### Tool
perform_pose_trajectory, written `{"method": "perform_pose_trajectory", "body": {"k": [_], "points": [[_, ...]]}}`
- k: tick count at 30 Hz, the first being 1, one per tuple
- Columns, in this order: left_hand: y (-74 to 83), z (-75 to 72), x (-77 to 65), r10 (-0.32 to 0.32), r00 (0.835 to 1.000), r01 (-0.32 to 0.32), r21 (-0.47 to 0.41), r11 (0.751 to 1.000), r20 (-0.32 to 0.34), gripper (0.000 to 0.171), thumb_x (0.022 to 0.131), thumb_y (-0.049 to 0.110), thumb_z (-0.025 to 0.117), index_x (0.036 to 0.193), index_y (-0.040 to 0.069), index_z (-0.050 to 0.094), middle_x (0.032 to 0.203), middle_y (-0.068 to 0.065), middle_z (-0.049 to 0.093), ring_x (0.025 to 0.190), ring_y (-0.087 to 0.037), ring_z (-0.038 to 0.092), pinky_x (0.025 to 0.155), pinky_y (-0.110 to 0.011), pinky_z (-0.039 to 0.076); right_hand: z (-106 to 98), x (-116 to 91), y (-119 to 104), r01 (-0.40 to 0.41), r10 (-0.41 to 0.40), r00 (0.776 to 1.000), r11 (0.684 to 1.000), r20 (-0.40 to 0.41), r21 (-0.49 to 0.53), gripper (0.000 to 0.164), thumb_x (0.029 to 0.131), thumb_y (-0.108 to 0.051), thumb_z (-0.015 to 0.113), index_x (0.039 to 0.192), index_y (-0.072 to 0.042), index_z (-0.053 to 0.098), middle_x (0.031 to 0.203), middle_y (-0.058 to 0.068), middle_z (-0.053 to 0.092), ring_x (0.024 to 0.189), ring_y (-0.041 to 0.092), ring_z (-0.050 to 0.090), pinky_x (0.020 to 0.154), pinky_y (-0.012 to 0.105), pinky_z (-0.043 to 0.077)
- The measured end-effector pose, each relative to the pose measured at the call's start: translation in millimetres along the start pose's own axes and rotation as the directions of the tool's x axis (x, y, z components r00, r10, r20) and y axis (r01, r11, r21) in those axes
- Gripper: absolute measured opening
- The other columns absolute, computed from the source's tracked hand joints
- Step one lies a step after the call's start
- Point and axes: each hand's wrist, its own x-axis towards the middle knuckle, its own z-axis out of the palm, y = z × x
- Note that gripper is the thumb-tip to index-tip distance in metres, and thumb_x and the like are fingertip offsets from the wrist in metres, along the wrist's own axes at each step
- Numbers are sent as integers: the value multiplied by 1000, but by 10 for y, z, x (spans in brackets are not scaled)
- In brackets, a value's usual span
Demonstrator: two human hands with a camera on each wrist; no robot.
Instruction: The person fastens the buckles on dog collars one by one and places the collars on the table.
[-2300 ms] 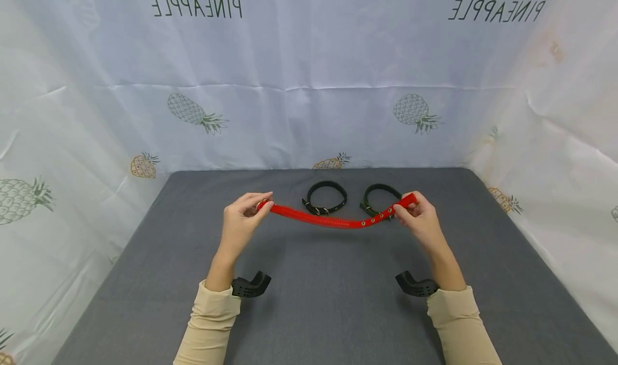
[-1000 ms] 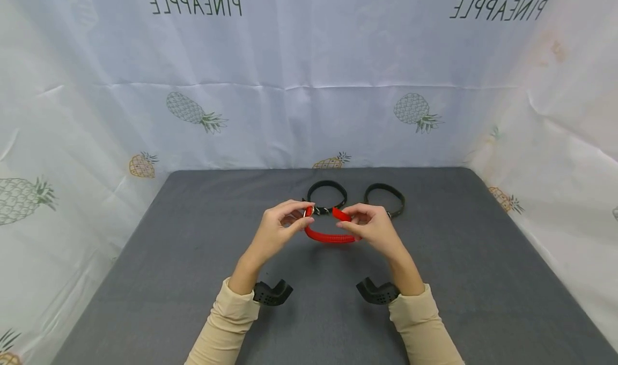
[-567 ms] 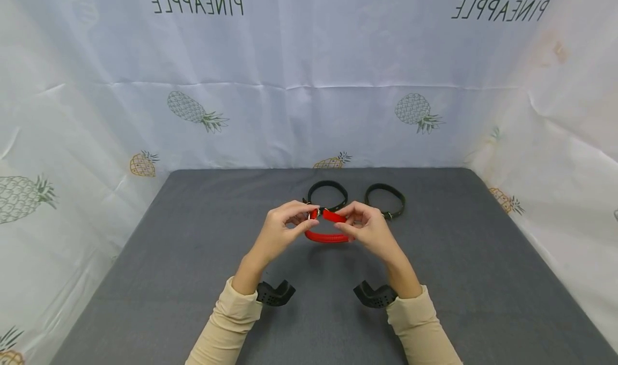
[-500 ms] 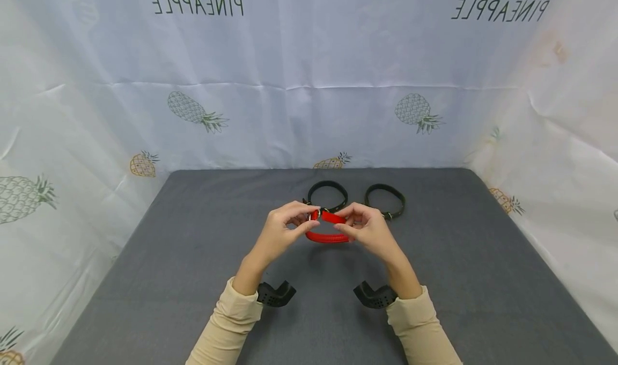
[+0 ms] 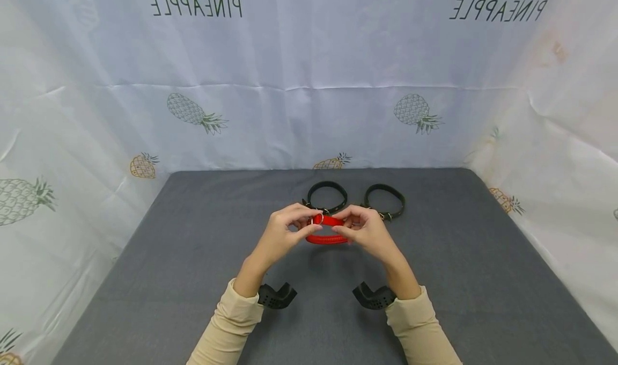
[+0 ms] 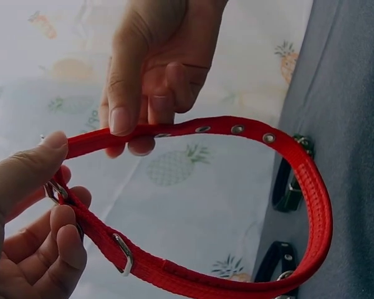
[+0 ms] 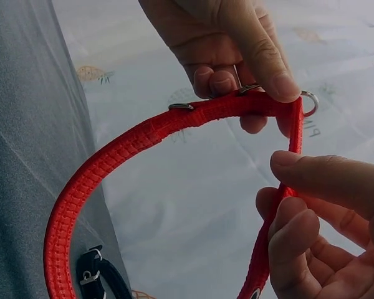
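Note:
A red pet collar (image 5: 327, 240) hangs in a loop above the table between both hands. The left hand (image 5: 282, 228) pinches its buckle end between thumb and fingers, partly hiding the metal buckle. The right hand (image 5: 364, 228) pinches the strap near the free end, with metal eyelets (image 6: 237, 129) running behind its fingers. In the left wrist view the strap's tip meets the left thumb at the buckle; whether it passes through cannot be told. A silver ring (image 7: 310, 103) shows beside the left thumb in the right wrist view.
Behind the hands, a black collar (image 5: 328, 183) and a dark green collar (image 5: 384, 186) lie as buckled loops on the grey table (image 5: 232, 193). A white pineapple-print curtain (image 5: 299, 118) rises at the table's back and sides.
The hands have come together from wide apart, bending the stretched red collar into a loop. Its free end has moved left until it meets the buckle end.

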Motion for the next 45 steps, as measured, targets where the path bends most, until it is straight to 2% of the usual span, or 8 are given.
{"method": "perform_pose_trajectory", "body": {"k": [7, 14, 20, 25, 30, 35, 41, 45], "points": [[1, -7, -12, -12, 1000, 12, 4, 1000, 23, 26, 80, 8, 76, 106, 2, 73, 88, -9, 68, 68, -9, 57, 64, -19, 53, 14, -8, -14, -16, 16, 1000, 1000, -5, -9, 19, 82, 1, 72, 100, 6, 69, 77, 31, 64, 49, 4, 50, 48, 24, 48], [-3, 52, -16, -27, 995, 24, 27, 999, 100, 20, 81, 11, 76, 100, 5, 74, 92, -8, 67, 68, -9, 55, 64, -17, 51, 47, -11, -25, 22, -21, 999, 1000, 32, -9, 19, 82, 3, 70, 100, 8, 67, 81, 27, 66, 50, 4, 51, 48, 31, 50], [-15, 84, -20, -50, 995, 48, 35, 998, 87, 16, 81, 12, 76, 95, 5, 73, 93, -8, 68, 67, -8, 56, 64, -17, 52, 64, -13, -34, 33, -38, 997, 997, 72, 68, 22, 87, 5, 64, 108, 8, 58, 99, 28, 62, 59, 5, 55, 52, 25, 51], [-13, 97, -18, -66, 994, 64, 29, 998, 87, 16, 80, 10, 77, 95, 5, 74, 94, -9, 69, 65, -7, 54, 64, -17, 52, 109, -12, -38, 61, -72, 994, 991, 88, 116, 24, 87, 3, 65, 109, 8, 56, 99, 28, 60, 61, 5, 55, 53, 26, 52], [7, 110, -17, -82, 994, 79, 42, 996, 73, 12, 79, 5, 77, 90, 1, 73, 93, -11, 69, 67, -10, 57, 64, -19, 52, 189, -9, -22, 111, -112, 992, 993, 52, 31, 34, 82, -2, 73, 114, 3, 61, 100, 24, 63, 60, 3, 51, 51, 23, 49], [-11, 108, -21, -120, 990, 117, 45, 992, 74, 20, 78, 5, 78, 96, 0, 71, 88, -11, 69, 68, -13, 62, 67, -20, 55, 207, -2, -17, 106, -108, 993, 993, -45, -45, 28, 83, -3, 72, 111, 0, 68, 87, 15, 62, 60, 4, 47, 51, 21, 43], [-38, 84, -13, -125, 992, 124, 73, 990, 3, 28, 78, 7, 78, 105, 2, 72, 78, -9, 67, 67, -12, 57, 64, -26, 55, 133, 1, -12, 45, -42, 999, 987, -22, 156, 25, 91, 0, 62, 114, 6, 55, 86, -2, 58, 53, 14, 46, 49, 26, 45], [-44, 86, -8, -104, 994, 106, 67, 992, -34, 27, 79, 10, 78, 105, 5, 73, 86, -10, 69, 80, -15, 57, 68, -28, 55, 86, -7, 5, 31, -42, 999, 961, 33, 275, 22, 95, -3, 57, 114, 5, 50, 88, -4, 57, 57, 14, 49, 53, 25, 47]]}}
